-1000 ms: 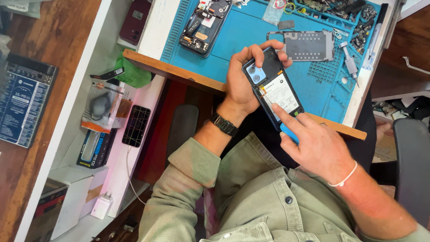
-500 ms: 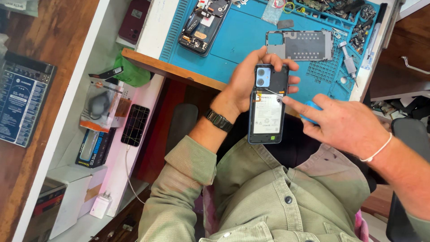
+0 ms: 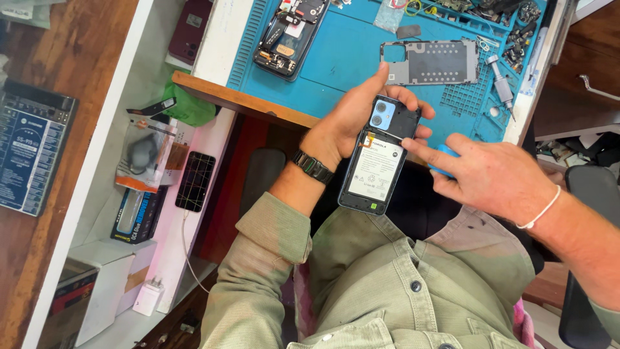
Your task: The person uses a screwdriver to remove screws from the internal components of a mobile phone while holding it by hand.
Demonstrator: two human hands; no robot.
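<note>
Overhead, the left hand [image 3: 349, 119] gripped an opened phone [image 3: 380, 158], battery side up. The right hand [image 3: 491, 174] clutched a blue tool [image 3: 444, 155], forefinger touching the phone's edge.

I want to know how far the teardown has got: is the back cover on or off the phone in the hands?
Off. The phone in the left hand shows its bare battery and inner frame.

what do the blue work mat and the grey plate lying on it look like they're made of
The blue work mat looks like matte silicone or soft rubber: moulded ribs, a grid of small compartments, no glare. The grey plate looks like thin stamped metal, perhaps a phone's inner frame: dull sheen, sharp cutouts. Neither is certain.
</note>
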